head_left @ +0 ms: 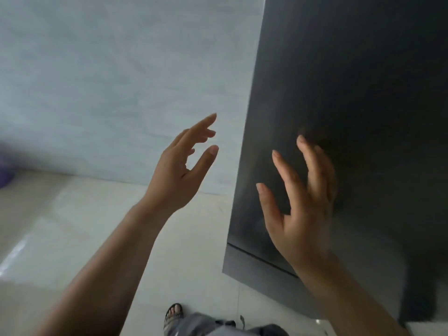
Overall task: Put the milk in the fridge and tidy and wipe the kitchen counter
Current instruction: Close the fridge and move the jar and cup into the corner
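A tall dark grey fridge point(351, 81) fills the right side of the head view, its doors closed, with a thin seam between upper and lower door low down. My right hand point(300, 202) is raised in front of the fridge door, fingers spread and empty, close to the surface; whether it touches is unclear. My left hand point(184, 166) hovers to the left of the fridge's edge, fingers apart, holding nothing. No milk and no kitchen counter are in view.
A pale grey wall point(121, 81) stands behind and left of the fridge. Light glossy floor tiles point(72, 226) spread below. A purple object point(4, 173) sits at the far left edge. My sandalled foot point(173, 314) and grey trousers show at the bottom.
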Demonstrator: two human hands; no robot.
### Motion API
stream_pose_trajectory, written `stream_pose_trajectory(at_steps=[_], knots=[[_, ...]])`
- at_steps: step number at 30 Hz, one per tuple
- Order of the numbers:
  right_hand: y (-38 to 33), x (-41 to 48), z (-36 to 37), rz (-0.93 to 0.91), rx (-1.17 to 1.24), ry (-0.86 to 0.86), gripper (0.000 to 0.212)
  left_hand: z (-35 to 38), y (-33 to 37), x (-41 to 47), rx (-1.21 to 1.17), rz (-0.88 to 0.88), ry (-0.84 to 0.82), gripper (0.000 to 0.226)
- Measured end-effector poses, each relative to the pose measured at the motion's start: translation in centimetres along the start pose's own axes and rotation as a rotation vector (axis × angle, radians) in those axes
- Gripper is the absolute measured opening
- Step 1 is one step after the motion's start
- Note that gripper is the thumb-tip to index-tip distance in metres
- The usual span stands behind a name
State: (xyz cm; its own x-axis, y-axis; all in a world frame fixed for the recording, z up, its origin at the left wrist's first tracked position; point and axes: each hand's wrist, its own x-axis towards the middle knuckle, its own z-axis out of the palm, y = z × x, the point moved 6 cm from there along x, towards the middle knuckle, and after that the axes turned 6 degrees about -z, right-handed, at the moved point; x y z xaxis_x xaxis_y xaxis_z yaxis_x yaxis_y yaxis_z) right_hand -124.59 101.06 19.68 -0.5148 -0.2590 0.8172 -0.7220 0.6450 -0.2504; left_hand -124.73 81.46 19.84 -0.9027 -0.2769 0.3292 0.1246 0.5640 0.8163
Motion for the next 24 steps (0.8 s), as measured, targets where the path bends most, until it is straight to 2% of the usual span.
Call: stream_pose_trajectory(at_steps=[6, 9, 13, 18, 21, 24], knots=[[-2.9, -6.9, 5.8, 0.175, 0.471, -0.503, 0.039, -2.0, -7.8, -12.7, -0.027, -0.357, 0.137, 0.032], [-5.6, -10.3, 7.9, 0.199, 0.587, -0.752, 0.042, -2.8, -10.7, -20.3, -0.017, -0.574, 0.14, 0.032], [-9.9, -13.4, 10.0, 0.131, 0.694, -1.023, 0.044, -5.5, -12.8, -28.2, -0.055, -0.793, 0.238, 0.036], [-16.9, -15.6, 14.6, -0.065, 0.759, -1.289, 0.045, -10.3, -14.7, -32.3, -0.094, -0.908, 0.326, 0.037], [-22.0, -16.5, 18.0, -0.191, 0.765, -1.387, 0.049, -14.7, -16.6, -33.7, -0.087, -0.947, 0.378, 0.039], [-28.3, -16.6, 20.9, -0.282, 0.804, -1.406, 0.051, -20.0, -18.3, -36.1, -0.078, -0.974, 0.457, 0.038]])
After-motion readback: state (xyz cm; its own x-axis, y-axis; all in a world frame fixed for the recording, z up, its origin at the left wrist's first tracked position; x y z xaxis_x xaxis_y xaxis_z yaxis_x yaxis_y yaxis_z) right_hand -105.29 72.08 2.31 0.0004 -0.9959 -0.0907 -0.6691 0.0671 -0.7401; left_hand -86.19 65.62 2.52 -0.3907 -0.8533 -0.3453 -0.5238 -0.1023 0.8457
